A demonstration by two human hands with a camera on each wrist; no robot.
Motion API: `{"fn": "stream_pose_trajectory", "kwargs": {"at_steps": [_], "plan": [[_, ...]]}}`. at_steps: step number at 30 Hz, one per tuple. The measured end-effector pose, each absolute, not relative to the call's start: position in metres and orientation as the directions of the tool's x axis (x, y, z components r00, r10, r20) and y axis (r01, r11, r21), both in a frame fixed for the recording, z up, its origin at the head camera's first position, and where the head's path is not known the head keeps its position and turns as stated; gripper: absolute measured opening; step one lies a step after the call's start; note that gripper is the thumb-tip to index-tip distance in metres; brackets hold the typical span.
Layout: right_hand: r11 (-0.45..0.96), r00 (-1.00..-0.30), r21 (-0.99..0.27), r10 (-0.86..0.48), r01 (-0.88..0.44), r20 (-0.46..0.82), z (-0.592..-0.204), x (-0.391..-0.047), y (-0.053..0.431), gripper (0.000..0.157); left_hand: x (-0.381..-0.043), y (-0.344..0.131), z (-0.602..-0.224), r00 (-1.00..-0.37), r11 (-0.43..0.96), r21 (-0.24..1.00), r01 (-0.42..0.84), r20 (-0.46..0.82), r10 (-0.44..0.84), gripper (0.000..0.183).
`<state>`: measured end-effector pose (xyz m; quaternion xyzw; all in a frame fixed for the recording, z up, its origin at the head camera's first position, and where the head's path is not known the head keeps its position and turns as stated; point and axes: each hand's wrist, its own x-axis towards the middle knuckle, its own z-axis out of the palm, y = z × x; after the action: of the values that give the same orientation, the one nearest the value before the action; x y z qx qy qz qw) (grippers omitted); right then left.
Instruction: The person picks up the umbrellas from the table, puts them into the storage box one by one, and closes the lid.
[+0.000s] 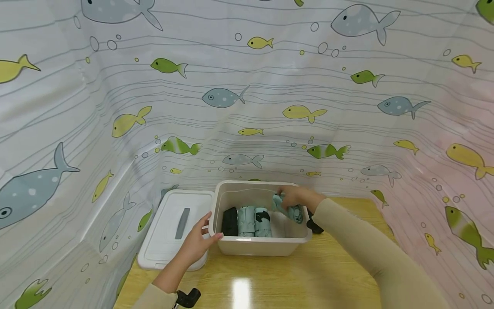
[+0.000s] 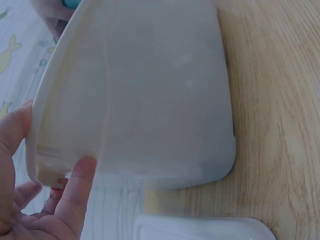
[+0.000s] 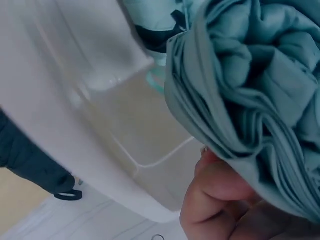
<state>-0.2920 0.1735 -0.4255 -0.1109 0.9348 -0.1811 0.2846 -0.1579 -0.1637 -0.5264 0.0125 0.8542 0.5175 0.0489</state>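
A white plastic storage bin (image 1: 254, 246) stands on the wooden table. My left hand (image 1: 196, 240) grips its left front corner, thumb and fingers around the rim, as the left wrist view also shows the hand (image 2: 55, 200) there. Above the bin's right end, my right hand (image 1: 294, 196) holds a rolled teal cloth bundle (image 1: 296, 213); its layered folds (image 3: 240, 115) fill the right wrist view. Inside on the left stand a black roll (image 1: 230, 222), a plain teal roll (image 1: 246, 221) and a teal roll with a black pattern (image 1: 263, 223), side by side.
A white lid (image 1: 166, 227) with a grey handle lies left of the bin. A dark roll (image 3: 35, 160) with a loop lies outside the bin's right wall. Fish-printed curtain (image 1: 270, 86) surrounds the wooden table (image 1: 308, 274) at the back and sides.
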Motion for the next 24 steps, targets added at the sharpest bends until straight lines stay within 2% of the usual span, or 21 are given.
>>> {"fn": "stream_pose_trajectory", "kwargs": {"at_steps": [5, 7, 14, 19, 24], "plan": [[0.915, -0.833, -0.336, -0.357, -0.223, -0.422, -0.443, -0.298, 0.167, 0.057, -0.157, -0.164, -0.526, -0.995, 0.474, 0.880, -0.026, -0.069, 0.073, 0.092], [0.916, -0.830, -0.330, -0.361, -0.230, -0.424, -0.449, -0.299, 0.165, 0.054, -0.157, -0.165, -0.526, -0.995, 0.478, 0.878, -0.026, -0.068, 0.072, 0.091], [0.907, -0.800, -0.407, -0.322, -0.108, -0.506, -0.459, -0.302, 0.164, 0.058, -0.157, -0.163, -0.528, -0.994, 0.468, 0.883, -0.030, -0.074, 0.075, 0.091], [0.906, -0.789, -0.414, -0.314, -0.083, -0.528, -0.466, -0.303, 0.165, 0.064, -0.158, -0.163, -0.527, -0.994, 0.462, 0.886, -0.036, -0.080, 0.077, 0.092], [0.904, -0.787, -0.425, -0.298, -0.052, -0.540, -0.477, -0.305, 0.161, 0.062, -0.158, -0.162, -0.525, -0.995, 0.462, 0.886, -0.032, -0.071, 0.068, 0.091]]}}
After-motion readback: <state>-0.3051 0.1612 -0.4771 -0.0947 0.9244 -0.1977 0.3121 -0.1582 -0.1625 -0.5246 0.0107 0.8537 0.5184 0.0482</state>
